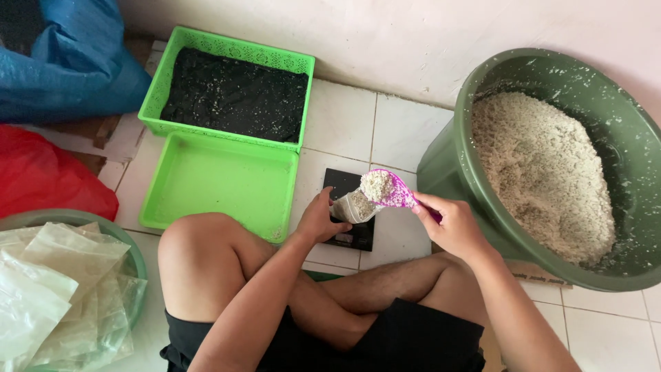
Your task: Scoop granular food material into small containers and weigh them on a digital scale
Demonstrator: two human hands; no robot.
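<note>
Pink scoop (394,190), pinched by right hand (451,224), tips over small bag (352,205); left hand (322,217) pinches its rim.

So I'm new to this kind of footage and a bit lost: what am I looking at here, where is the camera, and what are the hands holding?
There is one picture, taken by a camera on a person's head, looking down at their own crossed legs and two bare hands. No machine is involved.

The right hand holds a pink scoop heaped with pale, crumbly grain-like material. The left hand holds open a small clear bag, which sits on a flat black scale on the tiled floor; the scoop is right at the bag's mouth.

On the right stands a big green tub of the same pale material. Farther back are a shallow green tray and a green basket lined with dark sheeting. At the lower left, a basin holds a pile of clear plastic bags.
</note>
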